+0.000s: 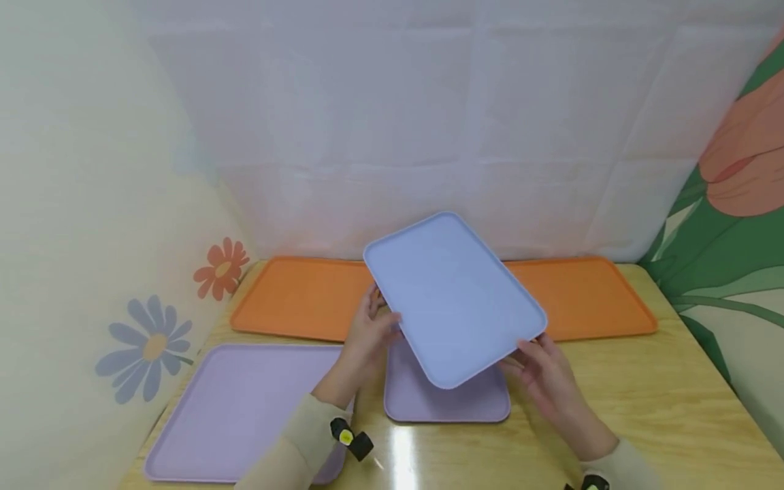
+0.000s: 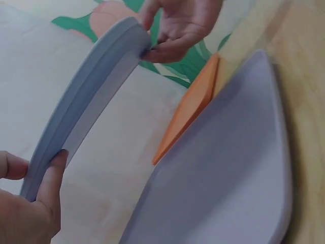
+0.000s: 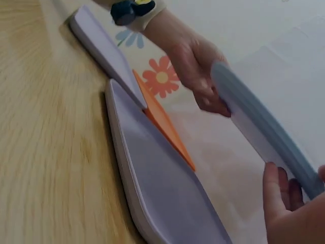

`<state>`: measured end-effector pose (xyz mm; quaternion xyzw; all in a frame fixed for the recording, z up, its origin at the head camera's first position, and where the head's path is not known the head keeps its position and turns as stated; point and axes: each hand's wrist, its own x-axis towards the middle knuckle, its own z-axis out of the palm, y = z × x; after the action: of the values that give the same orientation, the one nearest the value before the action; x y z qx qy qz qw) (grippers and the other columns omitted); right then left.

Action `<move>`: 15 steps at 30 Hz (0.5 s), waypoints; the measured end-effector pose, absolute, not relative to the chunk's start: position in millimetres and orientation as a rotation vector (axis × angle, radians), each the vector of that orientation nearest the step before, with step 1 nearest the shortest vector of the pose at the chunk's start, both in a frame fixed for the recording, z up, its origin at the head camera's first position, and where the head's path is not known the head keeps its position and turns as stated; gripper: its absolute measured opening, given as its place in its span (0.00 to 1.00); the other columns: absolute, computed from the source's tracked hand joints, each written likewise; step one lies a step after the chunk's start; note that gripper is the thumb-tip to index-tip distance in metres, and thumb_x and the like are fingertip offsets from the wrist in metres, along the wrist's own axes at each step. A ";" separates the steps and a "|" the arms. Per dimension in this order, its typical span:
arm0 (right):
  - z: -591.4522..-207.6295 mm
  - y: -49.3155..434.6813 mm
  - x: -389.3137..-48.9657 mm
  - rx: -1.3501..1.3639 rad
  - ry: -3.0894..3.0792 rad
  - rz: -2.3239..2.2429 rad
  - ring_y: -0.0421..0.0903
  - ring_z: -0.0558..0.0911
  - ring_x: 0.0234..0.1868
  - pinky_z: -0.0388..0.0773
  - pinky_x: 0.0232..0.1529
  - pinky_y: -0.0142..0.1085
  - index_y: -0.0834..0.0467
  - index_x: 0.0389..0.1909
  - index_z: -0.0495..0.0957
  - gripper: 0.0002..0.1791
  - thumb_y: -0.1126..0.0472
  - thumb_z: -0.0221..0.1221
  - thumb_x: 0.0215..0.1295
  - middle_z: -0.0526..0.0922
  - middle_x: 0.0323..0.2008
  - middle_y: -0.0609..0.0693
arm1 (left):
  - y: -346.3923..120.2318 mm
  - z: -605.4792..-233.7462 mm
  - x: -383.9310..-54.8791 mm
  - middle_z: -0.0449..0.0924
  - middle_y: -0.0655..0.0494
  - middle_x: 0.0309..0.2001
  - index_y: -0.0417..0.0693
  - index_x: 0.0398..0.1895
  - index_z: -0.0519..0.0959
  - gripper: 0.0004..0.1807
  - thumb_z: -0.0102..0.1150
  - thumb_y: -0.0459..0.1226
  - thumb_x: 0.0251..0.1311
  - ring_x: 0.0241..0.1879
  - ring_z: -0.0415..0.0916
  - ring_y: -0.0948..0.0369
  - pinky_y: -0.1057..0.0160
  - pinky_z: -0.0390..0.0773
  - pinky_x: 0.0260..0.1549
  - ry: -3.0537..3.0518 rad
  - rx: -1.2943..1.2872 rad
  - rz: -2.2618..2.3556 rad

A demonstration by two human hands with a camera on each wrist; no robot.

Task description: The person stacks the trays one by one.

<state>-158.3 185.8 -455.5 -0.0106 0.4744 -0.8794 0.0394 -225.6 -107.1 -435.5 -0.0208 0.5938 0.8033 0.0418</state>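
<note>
Both hands hold a light blue rectangular tray up over the table, turned at an angle. My left hand pinches its left edge, thumb on the rim and fingers beneath. At the near right corner, my right hand grips the rim the same way. The left wrist view shows the blue tray edge-on between the two hands. Beneath it a smaller purple tray lies on the table, its far part hidden by the blue one.
A larger purple tray lies at the left, partly under my left forearm. Along the back wall, orange tray surfaces show on both sides of the blue tray. White cloth hangs behind the wooden table.
</note>
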 end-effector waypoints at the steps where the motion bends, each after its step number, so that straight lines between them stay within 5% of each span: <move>1: -454.7 190.0 -159.1 -0.049 1.455 -2.672 0.42 0.84 0.45 0.85 0.48 0.41 0.53 0.60 0.68 0.17 0.69 0.45 0.77 0.81 0.47 0.45 | -110.8 -433.6 -226.4 0.65 0.44 0.66 0.50 0.82 0.46 0.49 0.55 0.23 0.59 0.46 0.75 0.60 0.62 0.81 0.38 1.812 -0.056 2.450; 7: -441.9 218.3 -177.5 -0.171 1.497 -2.493 0.39 0.84 0.45 0.83 0.46 0.35 0.50 0.55 0.79 0.17 0.62 0.42 0.81 0.85 0.45 0.43 | -129.6 -429.7 -230.9 0.69 0.48 0.63 0.50 0.81 0.49 0.47 0.53 0.20 0.59 0.44 0.78 0.61 0.60 0.83 0.37 1.792 0.052 2.365; 12: -427.2 230.1 -195.0 -0.214 1.676 -2.216 0.38 0.84 0.48 0.82 0.48 0.34 0.62 0.75 0.54 0.28 0.59 0.44 0.81 0.86 0.48 0.41 | -138.7 -430.3 -230.2 0.70 0.47 0.60 0.48 0.81 0.50 0.47 0.53 0.20 0.59 0.44 0.79 0.59 0.56 0.84 0.38 1.780 0.152 2.267; 15: -422.6 231.5 -202.6 -0.242 1.727 -2.146 0.38 0.84 0.48 0.83 0.48 0.35 0.69 0.78 0.43 0.35 0.60 0.45 0.80 0.86 0.47 0.40 | -142.5 -430.8 -229.2 0.71 0.48 0.59 0.47 0.81 0.49 0.47 0.53 0.20 0.59 0.43 0.79 0.59 0.55 0.84 0.37 1.771 0.216 2.206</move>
<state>-202.6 231.5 -422.6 -0.0859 0.6135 -0.7624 0.1872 -229.2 -142.5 -430.8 0.0754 0.6169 0.7686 0.1518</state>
